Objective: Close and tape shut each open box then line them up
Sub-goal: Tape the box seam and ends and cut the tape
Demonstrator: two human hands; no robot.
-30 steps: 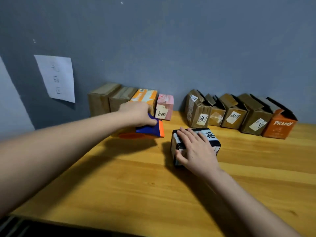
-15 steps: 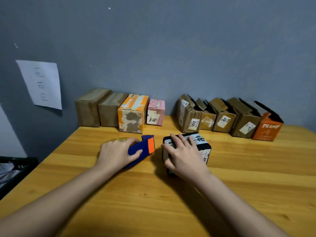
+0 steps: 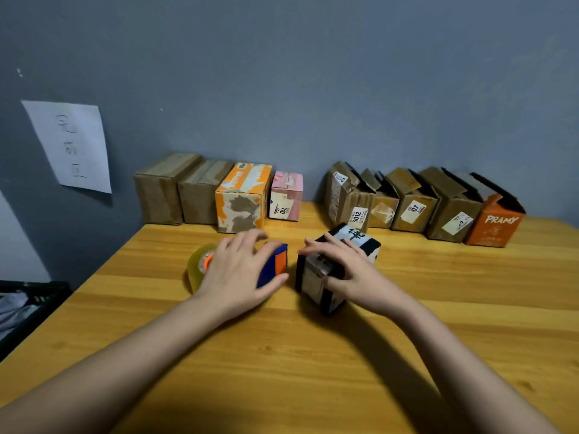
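The black and white box sits on the wooden table a little right of centre, turned at an angle so that one corner points toward the person and its long axis runs from near left to far right, toward the row of boxes at the wall. The right hand lies over its top and near face, with fingers curled round the upper edge and thumb against the front, gripping it. Just beside it to the left, the left hand rests on a tape dispenser with a blue body and an orange end; the fingers are spread and bent loosely over it, the thumb along its near side, holding it down on the table. The roll of clear tape shows behind the hand on the far left, and the orange end faces the box, a narrow gap between them. Along the wall stand two groups. On the left are two brown boxes, an orange and white box and a small pink box, all closed. On the right stand four brown boxes with labels and an orange box, leaning, with flaps up. A sheet of paper hangs on the grey wall, and a dark crate stands beside the table's left edge.
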